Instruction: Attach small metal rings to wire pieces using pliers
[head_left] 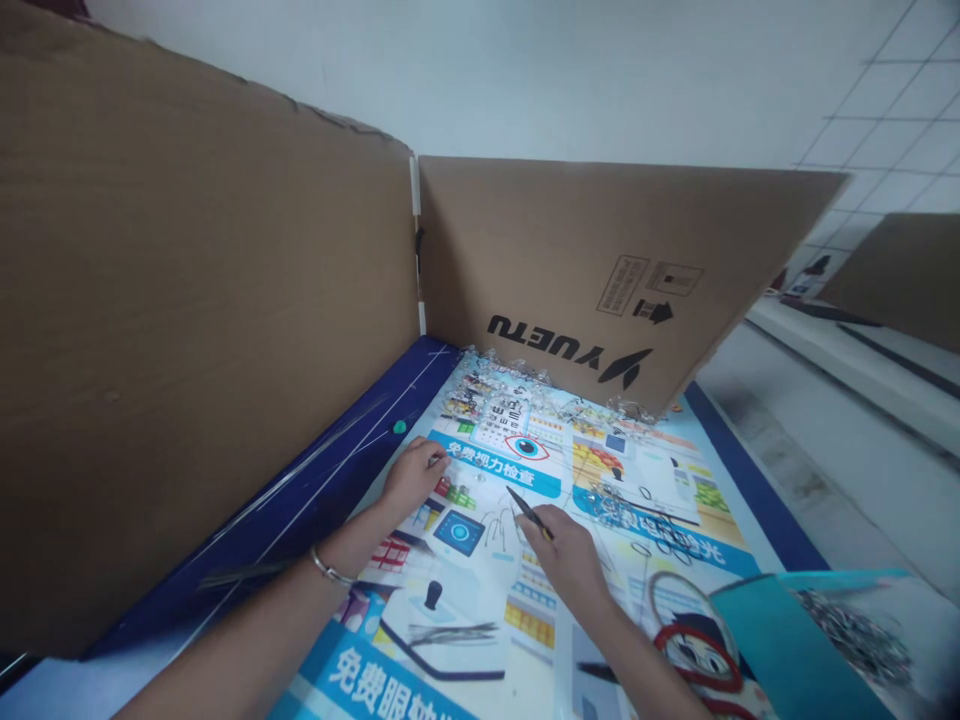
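My right hand (568, 562) grips a pair of dark, pointed pliers (531, 514) with a touch of yellow at the handle, tip aimed up and left over the printed sheet. To the left, my left hand (413, 477) has its fingers pinched together above the sheet; whatever lies between them is too small to make out. Between the hands, a few bent wire pieces (496, 528) lie on the sheet. Nearer to me is a small bundle of straight wires (454, 633). Looped wire pieces with clear bits (611, 508) are scattered beyond my right hand.
Cardboard panels (225, 250) wall off the left and the back (525, 250). Along the back panel's foot lies a row of clear, wiry pieces (555, 385). A teal box (795, 640) beside tangled metal pieces (862, 635) stands at the right. Long wires (315, 460) lie along the left edge.
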